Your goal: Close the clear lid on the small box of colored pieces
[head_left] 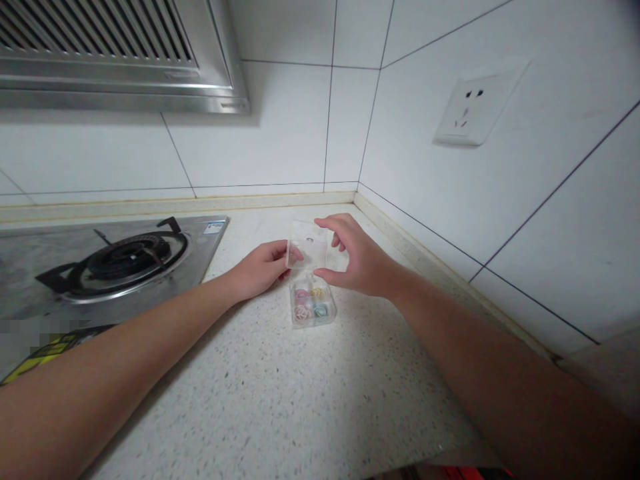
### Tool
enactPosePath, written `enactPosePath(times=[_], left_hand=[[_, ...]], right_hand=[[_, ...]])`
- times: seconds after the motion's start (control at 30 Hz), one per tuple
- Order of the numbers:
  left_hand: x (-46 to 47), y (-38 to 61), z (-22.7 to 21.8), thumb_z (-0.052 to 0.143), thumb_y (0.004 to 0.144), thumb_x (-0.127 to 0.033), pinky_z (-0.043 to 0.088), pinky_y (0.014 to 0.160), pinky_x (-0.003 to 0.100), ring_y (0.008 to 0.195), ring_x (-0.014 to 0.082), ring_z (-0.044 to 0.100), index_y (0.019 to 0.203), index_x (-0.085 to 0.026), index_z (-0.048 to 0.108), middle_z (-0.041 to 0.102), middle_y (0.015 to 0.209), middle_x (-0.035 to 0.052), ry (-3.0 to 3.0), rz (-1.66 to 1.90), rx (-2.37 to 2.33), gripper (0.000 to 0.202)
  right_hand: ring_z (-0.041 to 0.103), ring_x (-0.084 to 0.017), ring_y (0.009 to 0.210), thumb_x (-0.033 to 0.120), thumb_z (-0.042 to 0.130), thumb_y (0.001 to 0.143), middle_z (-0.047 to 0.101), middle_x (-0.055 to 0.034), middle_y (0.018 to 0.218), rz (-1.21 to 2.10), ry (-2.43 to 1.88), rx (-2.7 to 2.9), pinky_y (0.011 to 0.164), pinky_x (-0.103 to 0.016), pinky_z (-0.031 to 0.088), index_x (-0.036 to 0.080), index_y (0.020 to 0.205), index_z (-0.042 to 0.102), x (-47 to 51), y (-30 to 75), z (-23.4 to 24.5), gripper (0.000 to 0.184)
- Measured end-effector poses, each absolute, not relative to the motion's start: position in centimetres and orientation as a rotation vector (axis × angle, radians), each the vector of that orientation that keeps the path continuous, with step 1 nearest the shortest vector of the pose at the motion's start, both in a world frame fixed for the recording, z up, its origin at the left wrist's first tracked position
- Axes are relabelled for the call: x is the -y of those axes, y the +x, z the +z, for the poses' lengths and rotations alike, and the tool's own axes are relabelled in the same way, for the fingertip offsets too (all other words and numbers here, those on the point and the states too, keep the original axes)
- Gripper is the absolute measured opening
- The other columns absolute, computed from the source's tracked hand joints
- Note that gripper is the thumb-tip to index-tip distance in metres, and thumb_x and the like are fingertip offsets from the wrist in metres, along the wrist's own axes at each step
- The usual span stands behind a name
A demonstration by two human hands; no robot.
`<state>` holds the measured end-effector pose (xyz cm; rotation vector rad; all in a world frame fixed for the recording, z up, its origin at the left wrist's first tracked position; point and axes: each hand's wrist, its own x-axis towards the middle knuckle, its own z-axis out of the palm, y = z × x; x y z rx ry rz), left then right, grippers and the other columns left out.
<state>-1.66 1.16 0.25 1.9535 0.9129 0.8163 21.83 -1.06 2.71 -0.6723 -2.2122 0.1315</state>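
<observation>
Lid point(311, 249) pinched by left hand point(261, 268); right hand point(356, 259) arches around its edge, grip unclear.

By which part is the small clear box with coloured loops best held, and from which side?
Probably grip the box by its left and right walls, from the near side: these walls look uncovered, while the lid, left hand and right hand crowd its far side.

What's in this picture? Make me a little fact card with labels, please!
Box: clear plastic divided box on a white speckled counter
Inside: small pink, yellow, pale pink and teal coiled things
Lid: clear plastic square lid, raised
Left hand: at the lid's left edge, fingertips showing through
Right hand: thumb and forefinger spread, by the lid's edges
Stove: round black burner, left
</observation>
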Motion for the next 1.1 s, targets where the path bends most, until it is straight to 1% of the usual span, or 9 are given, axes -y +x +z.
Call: enactPosePath(times=[0.13, 0.27, 0.43, 0.87, 1.1], left_hand=[[-1.19, -1.69, 0.22, 0.053, 0.094, -0.047, 0.032, 0.053, 0.023, 0.054, 0.0097, 0.041, 0.090, -0.014, 0.062, 0.050, 0.063, -0.0035, 1.962, 0.810, -0.907, 0.034], [-1.15, -1.71, 0.22, 0.053, 0.094, -0.046, 0.031, 0.053, 0.022, 0.053, 0.0090, 0.041, 0.088, -0.015, 0.061, 0.050, 0.063, -0.0038, 1.955, 0.810, -0.896, 0.033], [-1.17, -1.64, 0.15, 0.055, 0.093, -0.046, 0.031, 0.052, 0.022, 0.052, 0.0087, 0.041, 0.090, -0.015, 0.061, 0.051, 0.063, -0.0040, 1.918, 0.820, -0.885, 0.031], [-1.11, -1.72, 0.27, 0.053, 0.094, -0.047, 0.031, 0.053, 0.022, 0.052, 0.0090, 0.040, 0.089, -0.015, 0.061, 0.050, 0.061, -0.0041, 1.956, 0.795, -0.899, 0.033], [-1.14, -1.68, 0.17, 0.054, 0.093, -0.046, 0.031, 0.052, 0.022, 0.053, 0.0094, 0.040, 0.088, -0.015, 0.061, 0.051, 0.062, -0.0035, 1.949, 0.802, -0.901, 0.032]], right_hand=[[0.053, -0.024, 0.101, 0.031, 0.075, 0.075, 0.047, -0.0138, 0.128, 0.130, -0.680, 2.214, 0.075, -0.037, 0.053, 0.020, 0.138, 0.041, 1.13, 21.87, 2.79, 0.072], [0.054, -0.024, 0.102, 0.031, 0.074, 0.076, 0.047, -0.0137, 0.129, 0.124, -0.681, 2.216, 0.075, -0.038, 0.053, 0.022, 0.139, 0.040, 1.04, 21.86, 2.73, 0.072], [0.054, -0.024, 0.101, 0.032, 0.074, 0.076, 0.047, -0.0131, 0.129, 0.118, -0.677, 2.218, 0.075, -0.039, 0.053, 0.024, 0.139, 0.039, 0.90, 21.89, 2.60, 0.073], [0.054, -0.024, 0.101, 0.033, 0.074, 0.076, 0.047, -0.0138, 0.129, 0.115, -0.683, 2.222, 0.075, -0.038, 0.053, 0.022, 0.139, 0.040, 0.97, 21.87, 2.60, 0.072], [0.054, -0.024, 0.102, 0.034, 0.074, 0.076, 0.047, -0.0135, 0.129, 0.135, -0.687, 2.220, 0.075, -0.039, 0.053, 0.023, 0.139, 0.040, 1.01, 21.89, 2.69, 0.072]])
